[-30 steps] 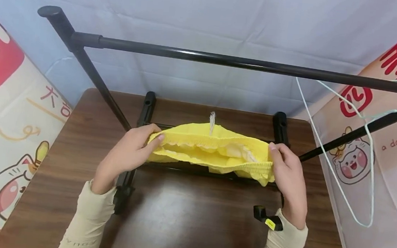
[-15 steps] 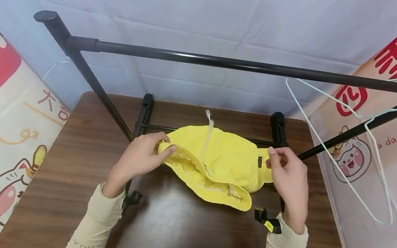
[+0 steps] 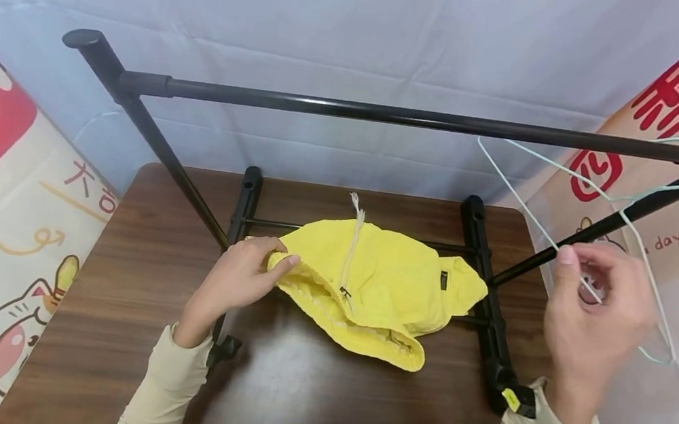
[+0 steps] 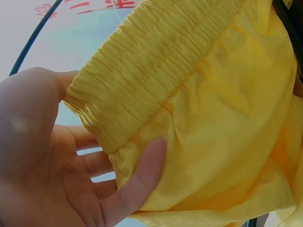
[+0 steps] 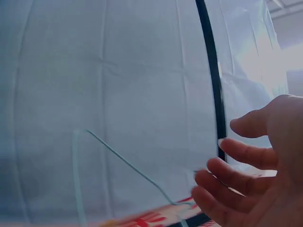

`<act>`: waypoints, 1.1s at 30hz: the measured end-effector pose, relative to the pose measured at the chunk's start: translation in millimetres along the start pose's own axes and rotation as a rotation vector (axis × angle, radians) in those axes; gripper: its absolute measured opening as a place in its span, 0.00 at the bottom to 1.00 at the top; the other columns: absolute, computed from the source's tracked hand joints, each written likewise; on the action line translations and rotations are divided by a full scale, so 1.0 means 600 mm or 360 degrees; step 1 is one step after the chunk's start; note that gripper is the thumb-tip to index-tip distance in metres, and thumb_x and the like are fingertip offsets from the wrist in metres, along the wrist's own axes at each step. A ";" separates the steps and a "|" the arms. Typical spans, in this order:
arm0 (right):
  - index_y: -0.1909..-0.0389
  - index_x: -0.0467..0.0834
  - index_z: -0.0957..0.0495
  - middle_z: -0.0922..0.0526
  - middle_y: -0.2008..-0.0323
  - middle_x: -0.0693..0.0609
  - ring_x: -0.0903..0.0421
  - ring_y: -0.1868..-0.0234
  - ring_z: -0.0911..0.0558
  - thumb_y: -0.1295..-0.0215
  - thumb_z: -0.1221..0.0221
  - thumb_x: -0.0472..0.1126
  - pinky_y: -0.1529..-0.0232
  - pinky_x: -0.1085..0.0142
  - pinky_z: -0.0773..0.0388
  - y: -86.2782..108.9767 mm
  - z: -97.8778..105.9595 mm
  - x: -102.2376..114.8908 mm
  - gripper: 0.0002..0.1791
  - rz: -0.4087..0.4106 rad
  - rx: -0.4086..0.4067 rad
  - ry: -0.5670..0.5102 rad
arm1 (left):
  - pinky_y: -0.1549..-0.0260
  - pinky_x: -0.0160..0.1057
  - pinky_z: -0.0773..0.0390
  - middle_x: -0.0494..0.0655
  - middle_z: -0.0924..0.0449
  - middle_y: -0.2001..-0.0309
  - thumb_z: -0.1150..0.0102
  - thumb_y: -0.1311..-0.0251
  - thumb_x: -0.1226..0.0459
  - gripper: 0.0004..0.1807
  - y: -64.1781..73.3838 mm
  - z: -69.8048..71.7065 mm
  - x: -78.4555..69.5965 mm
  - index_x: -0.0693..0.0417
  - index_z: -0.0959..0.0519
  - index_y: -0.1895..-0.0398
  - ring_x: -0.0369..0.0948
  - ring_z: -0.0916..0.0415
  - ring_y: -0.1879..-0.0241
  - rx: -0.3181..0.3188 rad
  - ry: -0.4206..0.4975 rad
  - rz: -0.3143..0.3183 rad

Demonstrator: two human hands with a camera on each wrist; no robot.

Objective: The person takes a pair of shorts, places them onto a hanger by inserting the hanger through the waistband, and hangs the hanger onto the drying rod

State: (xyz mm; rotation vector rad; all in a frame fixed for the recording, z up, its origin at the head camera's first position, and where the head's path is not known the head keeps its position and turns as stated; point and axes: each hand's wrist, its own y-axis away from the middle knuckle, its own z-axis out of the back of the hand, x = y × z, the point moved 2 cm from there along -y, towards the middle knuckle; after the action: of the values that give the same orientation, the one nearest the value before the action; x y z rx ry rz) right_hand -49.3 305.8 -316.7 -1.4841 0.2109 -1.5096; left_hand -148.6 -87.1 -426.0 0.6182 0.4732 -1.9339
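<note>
A pair of yellow shorts (image 3: 389, 264) with a pale drawstring and a small dark label hangs low over the table, its gathered waistband facing the front. My left hand (image 3: 241, 274) grips the left end of that waistband (image 4: 156, 66), thumb on one side and fingers on the other. Off to the right, my right hand (image 3: 602, 316) is raised beside a pale green hanger (image 3: 519, 193), overlapping its lower bar in the head view. The right wrist view shows the right hand (image 5: 241, 175) with fingers spread and relaxed, holding nothing, the hanger (image 5: 125, 160) beyond them.
The hanger's hook sits at the right end of the black rack's top bar (image 3: 386, 114). Rack feet (image 3: 245, 196) stand on the brown wooden table (image 3: 143, 275). Pale cloth (image 3: 333, 27) backs the scene, and printed panels flank both sides.
My right hand has let go of the shorts and moved right to the hanger. The waistband's right end has dropped toward the front, while my left hand has kept its grip.
</note>
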 end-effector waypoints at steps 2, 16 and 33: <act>0.56 0.30 0.14 0.21 0.57 0.72 0.70 0.50 0.21 0.31 0.34 0.43 0.42 0.77 0.24 -0.015 0.010 0.004 0.17 -0.0037 -0.0082 0.0032 | 0.62 0.42 0.23 0.40 0.18 0.68 0.42 0.25 0.45 0.19 0.001 0.000 0.000 0.49 0.14 0.50 0.38 0.27 0.70 -0.0002 0.0000 -0.0008; 0.31 0.58 0.26 0.24 0.34 0.66 0.69 0.32 0.28 0.27 0.39 0.58 0.24 0.71 0.37 -0.082 0.045 -0.030 0.27 -0.0645 -0.0048 0.0565 | 0.63 0.39 0.24 0.39 0.14 0.61 0.38 0.28 0.45 0.17 0.005 -0.003 0.002 0.47 0.15 0.51 0.36 0.28 0.71 0.0031 0.0002 -0.0051; 0.40 0.50 0.15 0.31 0.67 0.80 0.78 0.68 0.31 0.28 0.40 0.62 0.70 0.86 0.35 -0.121 0.015 -0.069 0.26 -0.0713 0.0122 0.0658 | 0.67 0.38 0.27 0.37 0.24 0.73 0.34 0.31 0.45 0.20 0.005 -0.012 0.009 0.49 0.16 0.48 0.36 0.33 0.76 0.0117 0.0010 -0.0060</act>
State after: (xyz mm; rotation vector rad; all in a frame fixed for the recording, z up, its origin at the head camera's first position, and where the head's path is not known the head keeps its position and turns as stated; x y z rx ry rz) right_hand -86.9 376.9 -291.7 -1.1910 0.0615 -2.1579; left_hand -146.3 -88.0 -434.9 0.6672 0.4218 -1.9930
